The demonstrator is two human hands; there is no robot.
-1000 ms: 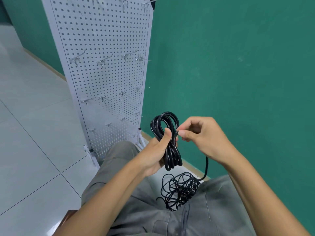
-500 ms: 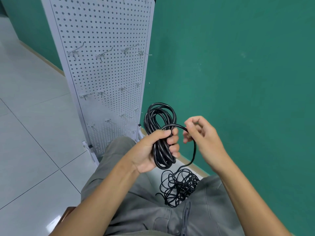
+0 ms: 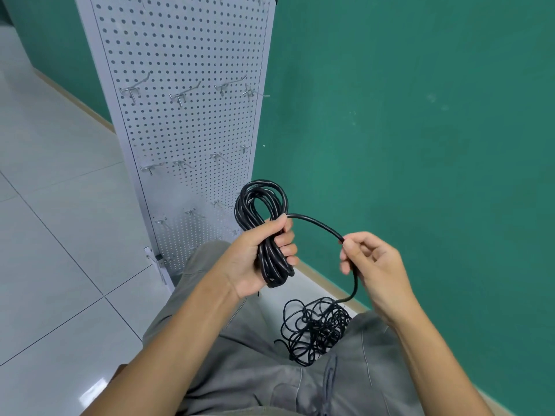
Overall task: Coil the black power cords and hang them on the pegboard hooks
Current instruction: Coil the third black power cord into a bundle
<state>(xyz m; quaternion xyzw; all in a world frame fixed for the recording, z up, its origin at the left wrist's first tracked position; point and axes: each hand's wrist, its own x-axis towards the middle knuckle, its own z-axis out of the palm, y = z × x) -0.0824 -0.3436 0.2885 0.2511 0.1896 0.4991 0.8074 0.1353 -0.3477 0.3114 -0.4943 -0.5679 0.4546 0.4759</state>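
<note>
My left hand (image 3: 255,259) grips a coiled bundle of black power cord (image 3: 261,202), several loops standing above and below the fist. A single strand arcs from the bundle to my right hand (image 3: 372,265), which pinches it between thumb and fingers. Below that hand the strand drops to a loose tangle of black cord (image 3: 315,331) on the floor between my knees. The white pegboard (image 3: 186,49) stands just behind the coil, with rows of bare metal hooks (image 3: 183,94).
A green wall (image 3: 420,115) runs along the right with a pale skirting at its foot. Light grey floor tiles (image 3: 54,235) spread to the left. My grey trousers (image 3: 255,370) fill the bottom of the view. The pegboard's foot bracket (image 3: 156,262) sits by my left knee.
My right hand has drawn away to the right from the coil, pulling a longer arc of cord out between the hands. The left hand keeps its grip on the bundle.
</note>
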